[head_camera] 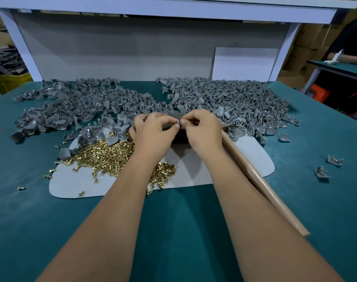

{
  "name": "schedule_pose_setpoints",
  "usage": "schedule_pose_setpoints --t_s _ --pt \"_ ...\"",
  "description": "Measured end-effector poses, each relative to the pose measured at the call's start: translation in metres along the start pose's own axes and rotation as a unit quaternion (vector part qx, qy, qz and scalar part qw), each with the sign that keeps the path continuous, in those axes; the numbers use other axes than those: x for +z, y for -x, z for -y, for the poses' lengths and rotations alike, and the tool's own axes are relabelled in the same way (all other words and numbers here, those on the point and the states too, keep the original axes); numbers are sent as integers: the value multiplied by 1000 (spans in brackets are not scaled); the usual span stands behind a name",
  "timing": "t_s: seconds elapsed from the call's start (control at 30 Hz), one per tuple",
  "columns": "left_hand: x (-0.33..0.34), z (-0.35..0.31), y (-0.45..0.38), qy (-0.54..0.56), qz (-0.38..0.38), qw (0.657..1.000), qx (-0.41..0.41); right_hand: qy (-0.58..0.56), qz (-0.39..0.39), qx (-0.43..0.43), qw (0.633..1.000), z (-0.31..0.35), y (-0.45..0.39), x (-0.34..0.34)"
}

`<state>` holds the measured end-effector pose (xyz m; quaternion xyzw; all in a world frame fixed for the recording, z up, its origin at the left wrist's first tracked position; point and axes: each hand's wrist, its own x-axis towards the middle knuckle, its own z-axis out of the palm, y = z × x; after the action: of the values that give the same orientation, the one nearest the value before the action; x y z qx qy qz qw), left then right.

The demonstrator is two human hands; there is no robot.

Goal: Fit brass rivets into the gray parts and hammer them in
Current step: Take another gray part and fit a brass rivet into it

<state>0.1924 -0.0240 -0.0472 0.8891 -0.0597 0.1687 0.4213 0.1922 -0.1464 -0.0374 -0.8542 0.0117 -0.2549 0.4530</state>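
A small gray part (178, 124) is pinched between left hand (153, 131) and right hand (201, 129), raised over the white mat (253, 157), likely for rivet seating. Brass rivets (104, 157) are piled within left reach; hammer handle (261, 182) is laid by the right forearm.

A factory assembly workshop is showing here: heaps of gray parts (224, 98) and brass rivets (104, 153) are covering the green tabletop (173, 220), cardboard boxes (308, 39) stacking at upper right
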Motion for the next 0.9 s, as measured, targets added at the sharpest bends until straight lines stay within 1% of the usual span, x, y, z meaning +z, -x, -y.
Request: schedule_pose_setpoints --t_s 0.07,0.2,0.33,0.43,0.5,0.6,0.67,0.9 --pt "1 -1 1 8 -3 1000 -3 -16 -13 1 1000 0 1 1" --pt "2 -2 1 5 -5 1000 -11 -10 -22 -12 1000 1 3 2" --pt "2 -1 0 5 -4 1000 -14 23 -7 -26 999 1 3 1" --pt "1 0 0 4 -2 1000 -12 12 8 -19 1000 3 4 -3" --pt "1 0 -1 4 -1 1000 -12 -16 10 2 1000 3 4 -5" --pt "2 1 -1 7 0 1000 -13 -95 -2 56 994 4 4 -7" --pt "2 2 -1 8 0 1000 -13 -115 -4 71 991 3 2 -8" --pt "-1 0 1 25 1 1000 -12 -54 28 18 998 -4 2 -6"
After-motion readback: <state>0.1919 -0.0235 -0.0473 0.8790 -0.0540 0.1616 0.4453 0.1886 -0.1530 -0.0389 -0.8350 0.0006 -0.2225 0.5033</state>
